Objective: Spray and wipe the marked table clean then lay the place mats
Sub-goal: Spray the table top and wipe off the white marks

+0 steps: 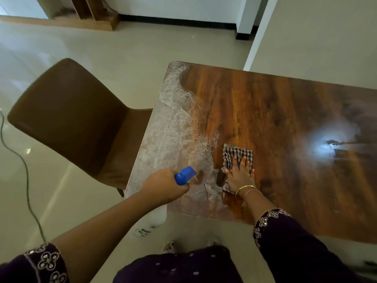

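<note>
Left grip [163, 185] holds sprayer [184, 175] — right grip [240, 175] atop cloth [237, 153]

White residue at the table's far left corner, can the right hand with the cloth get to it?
Probably yes. The right hand lies flat on the cloth, nothing stands between it and the residue, and the left hand holding the spray bottle sits aside.

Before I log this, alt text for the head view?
A person's right hand presses a checked cloth on a wooden table while the left hand holds a blue-topped spray bottle over its whitish, speckled left side. A brown chair stands alongside.
</note>
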{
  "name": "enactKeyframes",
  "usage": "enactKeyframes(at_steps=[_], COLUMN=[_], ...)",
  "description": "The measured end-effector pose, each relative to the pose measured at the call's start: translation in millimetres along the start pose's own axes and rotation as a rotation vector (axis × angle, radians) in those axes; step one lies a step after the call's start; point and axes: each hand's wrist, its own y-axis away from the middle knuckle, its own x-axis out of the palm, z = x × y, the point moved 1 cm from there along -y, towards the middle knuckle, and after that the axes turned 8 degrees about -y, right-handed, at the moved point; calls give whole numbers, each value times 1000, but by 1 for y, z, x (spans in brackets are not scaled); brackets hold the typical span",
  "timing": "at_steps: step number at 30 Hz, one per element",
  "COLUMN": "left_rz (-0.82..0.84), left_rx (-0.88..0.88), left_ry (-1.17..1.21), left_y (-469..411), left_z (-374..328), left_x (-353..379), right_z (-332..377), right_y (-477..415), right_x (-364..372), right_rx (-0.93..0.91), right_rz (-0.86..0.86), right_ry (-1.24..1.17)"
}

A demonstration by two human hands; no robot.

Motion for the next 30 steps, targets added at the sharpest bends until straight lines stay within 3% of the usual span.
enactKeyframes(at_steps=[7, 12, 16, 26, 30], left_rz=[99, -41, -27, -36, -84], left_rx=[45, -29, -69, -157, -189], left_ry=[197, 202, 217, 296, 314], left_y=[-4, -13, -17, -29, -32], left_z=[-8, -11, -10, -15, -18], left_x=[5, 1, -2, -17, -21], right_z=[-4, 0, 0, 13, 45], right_y=[10, 28, 25, -88, -94], right_x=[3, 22, 23, -42, -33], right_rx=[-19, -65, -54, 25, -160], right_rz=[-26, -95, -121, 35, 6], right_ry=[41, 89, 56, -30, 130])
